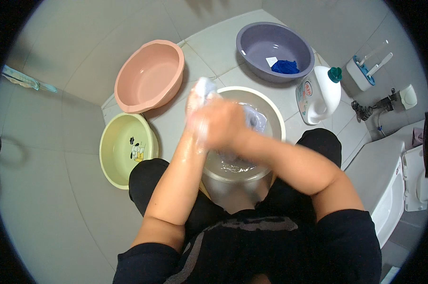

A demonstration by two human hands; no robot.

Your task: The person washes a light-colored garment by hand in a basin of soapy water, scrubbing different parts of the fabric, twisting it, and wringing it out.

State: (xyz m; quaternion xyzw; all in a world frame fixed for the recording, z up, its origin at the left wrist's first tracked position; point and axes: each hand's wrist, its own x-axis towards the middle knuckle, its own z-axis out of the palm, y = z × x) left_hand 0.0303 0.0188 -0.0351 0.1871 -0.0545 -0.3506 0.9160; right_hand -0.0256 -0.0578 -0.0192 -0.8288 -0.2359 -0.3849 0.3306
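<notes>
A pale wet cloth [206, 87] sticks up from my left hand [193, 103], which is closed around it. Crossing over it is my right hand [223, 122], curled and blurred by motion, with a whitish streak of cloth or suds at its left edge. Both hands are above the left side of a cream round basin [282, 122] that holds water. Within the water lies a pale lavender cloth [255, 119], partly hidden by my right hand and forearm. My left forearm looks wet.
A pink basin [148, 76] and a yellow-green basin [116, 152] stand to the left. The purple basin [260, 42] contains a blue cloth [285, 66]. A white detergent jug [318, 96] stands at right, near a wall-mounted brush holder [359, 74] and a white toilet [388, 209].
</notes>
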